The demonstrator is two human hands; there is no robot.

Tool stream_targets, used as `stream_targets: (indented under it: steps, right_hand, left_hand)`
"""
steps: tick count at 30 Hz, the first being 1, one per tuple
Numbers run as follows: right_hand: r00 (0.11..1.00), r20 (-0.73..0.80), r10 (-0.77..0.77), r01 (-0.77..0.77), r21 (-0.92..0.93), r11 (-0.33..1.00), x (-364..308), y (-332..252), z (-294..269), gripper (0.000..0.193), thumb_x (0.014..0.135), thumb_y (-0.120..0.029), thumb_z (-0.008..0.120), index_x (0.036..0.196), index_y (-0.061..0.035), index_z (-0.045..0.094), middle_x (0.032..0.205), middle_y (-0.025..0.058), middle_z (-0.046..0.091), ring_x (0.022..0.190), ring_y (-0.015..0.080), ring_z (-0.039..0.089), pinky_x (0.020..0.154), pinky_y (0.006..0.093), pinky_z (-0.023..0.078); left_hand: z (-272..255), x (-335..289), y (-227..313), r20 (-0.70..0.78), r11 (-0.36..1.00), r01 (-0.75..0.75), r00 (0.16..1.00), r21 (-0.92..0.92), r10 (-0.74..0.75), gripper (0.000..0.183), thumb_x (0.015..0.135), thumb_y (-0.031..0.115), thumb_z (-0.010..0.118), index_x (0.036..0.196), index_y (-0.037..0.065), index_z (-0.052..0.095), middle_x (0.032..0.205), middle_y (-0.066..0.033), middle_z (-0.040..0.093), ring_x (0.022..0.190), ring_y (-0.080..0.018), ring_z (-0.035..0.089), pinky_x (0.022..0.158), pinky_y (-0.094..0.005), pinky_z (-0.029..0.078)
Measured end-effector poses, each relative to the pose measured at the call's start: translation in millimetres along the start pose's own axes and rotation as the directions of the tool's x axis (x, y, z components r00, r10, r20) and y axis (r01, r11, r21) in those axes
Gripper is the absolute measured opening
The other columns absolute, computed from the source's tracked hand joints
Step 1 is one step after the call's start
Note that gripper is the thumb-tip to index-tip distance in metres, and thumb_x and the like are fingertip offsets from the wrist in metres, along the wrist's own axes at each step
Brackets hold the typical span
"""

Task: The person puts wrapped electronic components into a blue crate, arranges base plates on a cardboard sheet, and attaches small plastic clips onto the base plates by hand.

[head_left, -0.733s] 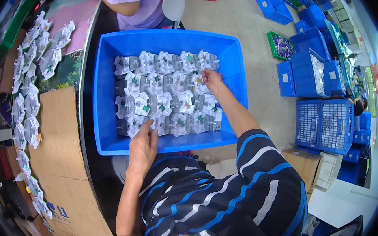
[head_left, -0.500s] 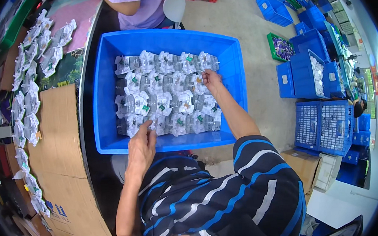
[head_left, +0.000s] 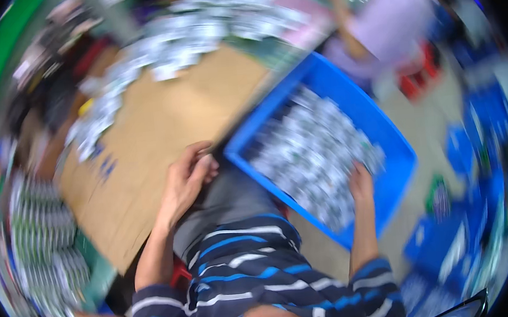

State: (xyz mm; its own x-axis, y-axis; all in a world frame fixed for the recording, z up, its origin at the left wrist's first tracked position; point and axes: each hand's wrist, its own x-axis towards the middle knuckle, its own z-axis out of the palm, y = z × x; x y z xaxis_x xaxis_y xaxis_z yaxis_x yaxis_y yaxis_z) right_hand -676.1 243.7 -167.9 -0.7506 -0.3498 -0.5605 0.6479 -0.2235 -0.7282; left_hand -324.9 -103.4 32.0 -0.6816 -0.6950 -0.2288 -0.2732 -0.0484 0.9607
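Beside a work desk (head_left: 263, 52) with a green top, a person in a dark short-sleeved shirt (head_left: 259, 285) with blue and white stripes sits at a large rectangular blue plastic bin (head_left: 396, 155). The bin stands to the person's front right, set at a slant, its left corner close by the desk's edge. Inside it lies a broad layer of small white and grey parts (head_left: 310, 147), too blurred to make out in detail. Of the two bare hands, the right hand (head_left: 361, 179) reaches over the bin, fingertips down at the parts near its right wall; I cannot tell whether it grasps one. The left hand (head_left: 189, 179) is raised outside the bin, beside a flat tan cardboard sheet (head_left: 183, 107), its fingers loosely curled; whether anything is pinched there, the blur hides. The sheet covers the near part of the desk, and along its far side run overlapping rows of whitish pieces (head_left: 195, 34). Beyond the bin is a co-worker in a lilac shirt (head_left: 393, 19), with a red stool (head_left: 410, 87) nearby. Blue plastic crates (head_left: 421, 240) crowd the floor at far right.
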Motion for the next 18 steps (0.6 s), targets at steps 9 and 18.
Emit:
stream_targets:
  steps: [9,18]
  right_hand:
    - [0.833,0.553,0.006,0.358,-0.548,0.756,-96,19,284,0.023,0.101,-0.021,0.061,0.098,0.0012,0.066,0.064,0.0004,0.055,0.047,0.0061,0.044,0.041,0.0224,0.033]
    - [0.544,0.729,-0.415,0.839,-0.475,0.266,-48,81,491,0.038,0.098,-0.031,0.062,0.116,0.0025,0.061,0.091,0.0185,0.07,0.078,0.0331,0.069,0.07,0.0445,0.053]
  left_hand:
    - [-217,-41,-84,-0.765,0.971,-0.043,0.624,-0.235,-0.158,0.046,0.1,0.03,0.06,0.129,-0.001,0.041,0.083,-0.0093,0.062,0.064,-0.0153,0.064,0.047,-0.0274,0.052]
    - [-299,-2,-87,-0.643,0.913,0.158,0.664,-0.377,-0.381,0.031,0.105,0.031,0.048,0.109,0.0,0.049,0.076,-0.0106,0.065,0.051,-0.0149,0.062,0.036,-0.0253,0.045]
